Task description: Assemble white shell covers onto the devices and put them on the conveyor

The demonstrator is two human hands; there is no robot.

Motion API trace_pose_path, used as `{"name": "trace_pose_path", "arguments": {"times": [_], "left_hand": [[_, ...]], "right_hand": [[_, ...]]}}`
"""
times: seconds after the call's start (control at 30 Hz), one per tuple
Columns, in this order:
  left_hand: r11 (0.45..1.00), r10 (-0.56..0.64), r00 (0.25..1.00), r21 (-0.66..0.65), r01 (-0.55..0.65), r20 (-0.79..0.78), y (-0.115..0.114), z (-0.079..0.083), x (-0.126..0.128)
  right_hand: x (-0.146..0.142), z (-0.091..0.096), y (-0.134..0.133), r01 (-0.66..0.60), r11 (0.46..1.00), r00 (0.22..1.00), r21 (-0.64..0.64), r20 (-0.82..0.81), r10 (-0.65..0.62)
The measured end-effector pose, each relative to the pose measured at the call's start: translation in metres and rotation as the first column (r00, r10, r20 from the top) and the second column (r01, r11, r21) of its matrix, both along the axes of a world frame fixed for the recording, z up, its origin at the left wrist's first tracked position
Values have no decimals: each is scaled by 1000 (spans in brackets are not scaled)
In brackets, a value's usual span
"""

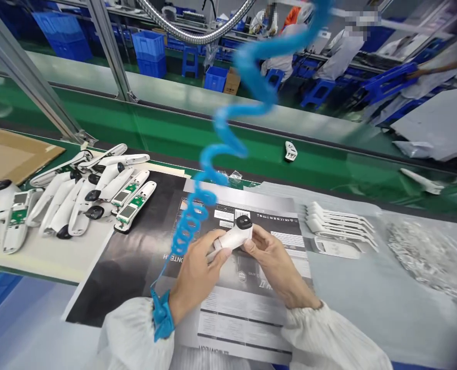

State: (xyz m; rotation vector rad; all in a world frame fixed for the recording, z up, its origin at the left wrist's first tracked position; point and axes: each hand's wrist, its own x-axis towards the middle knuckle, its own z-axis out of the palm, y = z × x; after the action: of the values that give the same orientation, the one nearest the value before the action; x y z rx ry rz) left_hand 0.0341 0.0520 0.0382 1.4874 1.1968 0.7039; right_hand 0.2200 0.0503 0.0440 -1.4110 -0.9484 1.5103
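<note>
Over a printed black-and-grey sheet (247, 308), a white handheld device (231, 238) with a glossy black rounded end is held tilted between my hands. My left hand (200, 264) wraps round its handle, the thumb along the near side. On the wrist is a blue strap (161, 314), tied to a coiled blue cord (192, 226). Thumb and fingers of my right hand (274, 262) pinch the device near its black end. Part of the handle is hidden behind my left fingers.
Left, similar white housings (64, 205) lie piled, some showing green circuit boards (131, 203). White curved parts (340, 226) are stacked at right beside a clear bag of small parts (424, 257). A metal frame post (110, 49) rises at back left. People sit at benches beyond.
</note>
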Motion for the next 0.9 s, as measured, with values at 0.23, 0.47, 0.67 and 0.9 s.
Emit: {"name": "trace_pose_path", "arguments": {"times": [0.23,0.47,0.67,0.9], "left_hand": [[964,-77,970,230,131,-231,-13,-7,21],[878,-243,779,210,430,-578,-7,-6,6],[925,-4,924,350,149,-383,8,13,-9],[902,91,970,432,16,-226,-2,8,24]], "right_hand": [[-29,7,4,235,967,954,-99,-169,-249],[-48,2,13,376,866,772,-329,-405,-489],[-46,16,-2,158,974,823,-165,-523,-222],[-58,12,-7,256,934,815,-250,-463,-348]]}}
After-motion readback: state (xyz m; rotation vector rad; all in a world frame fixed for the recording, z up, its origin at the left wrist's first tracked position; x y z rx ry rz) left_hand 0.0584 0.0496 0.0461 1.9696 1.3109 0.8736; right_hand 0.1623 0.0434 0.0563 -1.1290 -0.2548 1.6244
